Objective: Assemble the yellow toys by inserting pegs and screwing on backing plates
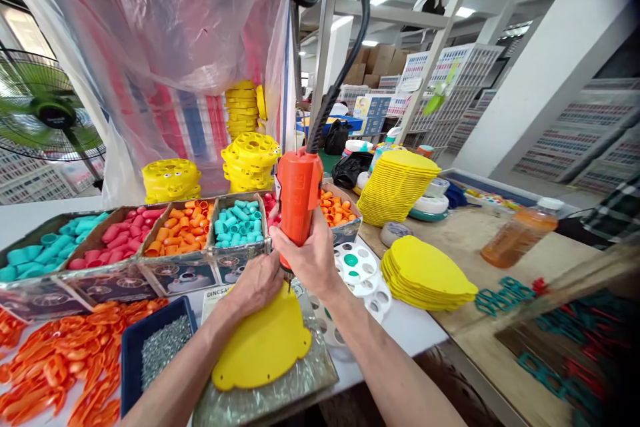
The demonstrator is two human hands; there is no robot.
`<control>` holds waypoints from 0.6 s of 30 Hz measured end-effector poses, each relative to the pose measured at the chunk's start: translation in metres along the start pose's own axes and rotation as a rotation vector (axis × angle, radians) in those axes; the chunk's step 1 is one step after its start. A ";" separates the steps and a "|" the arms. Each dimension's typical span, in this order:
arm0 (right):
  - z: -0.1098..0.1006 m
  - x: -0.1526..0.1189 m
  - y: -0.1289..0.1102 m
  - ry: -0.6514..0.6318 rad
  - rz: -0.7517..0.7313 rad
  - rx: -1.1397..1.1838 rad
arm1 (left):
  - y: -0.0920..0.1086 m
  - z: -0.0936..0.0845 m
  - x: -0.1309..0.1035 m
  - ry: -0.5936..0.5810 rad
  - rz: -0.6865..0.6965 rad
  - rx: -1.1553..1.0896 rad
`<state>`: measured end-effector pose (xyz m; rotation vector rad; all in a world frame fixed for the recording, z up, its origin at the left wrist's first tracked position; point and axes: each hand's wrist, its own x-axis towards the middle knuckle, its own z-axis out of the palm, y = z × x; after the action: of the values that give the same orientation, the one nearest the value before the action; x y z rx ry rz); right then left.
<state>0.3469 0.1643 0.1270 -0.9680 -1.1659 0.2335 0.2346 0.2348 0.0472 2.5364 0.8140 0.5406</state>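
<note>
My right hand [313, 257] is wrapped around an orange-red electric screwdriver [299, 197], held upright with its bit pointing down. Beneath the bit lies a yellow animal-shaped plastic plate [265, 343], flat on a plastic-wrapped block [305, 383]. My left hand [257, 280] is closed at the plate's far edge, close to the screwdriver tip. Its fingertips are hidden, so what they grip does not show. To the left of the plate, a dark blue tray [131, 353] holds many small metal screws [165, 347].
Boxes of teal [239, 223], pink and orange plastic pieces line the back. Orange parts [65, 360] are heaped at left. White perforated discs [357, 267] and stacked yellow plates [423, 273] stand at right, near a bottle [523, 233]. A black cable [345, 67] hangs to the screwdriver.
</note>
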 end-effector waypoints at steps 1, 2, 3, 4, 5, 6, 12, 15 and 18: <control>0.001 0.000 0.000 -0.025 0.012 0.046 | -0.001 0.001 0.000 0.010 -0.007 -0.024; 0.001 0.000 0.000 -0.062 0.030 0.096 | -0.001 0.002 0.000 0.021 -0.013 -0.050; 0.002 0.001 -0.001 -0.102 0.049 0.144 | 0.000 0.002 0.001 0.032 -0.019 -0.078; 0.002 0.002 -0.002 -0.137 0.065 0.184 | 0.001 0.001 0.002 0.043 -0.024 -0.108; 0.002 0.004 -0.004 -0.164 0.076 0.211 | 0.002 -0.001 0.003 0.054 -0.027 -0.142; 0.002 0.006 -0.007 -0.180 0.078 0.220 | 0.004 -0.004 0.004 0.066 -0.029 -0.178; -0.006 0.028 -0.042 -0.126 0.003 0.128 | 0.020 -0.036 -0.010 0.174 -0.074 -0.440; -0.008 0.034 -0.056 -0.107 -0.031 0.200 | 0.029 -0.045 -0.032 0.187 -0.120 -0.592; -0.007 0.032 -0.065 -0.084 -0.023 0.260 | 0.036 -0.044 -0.055 0.166 -0.167 -0.768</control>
<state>0.3466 0.1415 0.1957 -0.7216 -1.1892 0.4007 0.1888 0.1861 0.0892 1.7254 0.6887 0.8253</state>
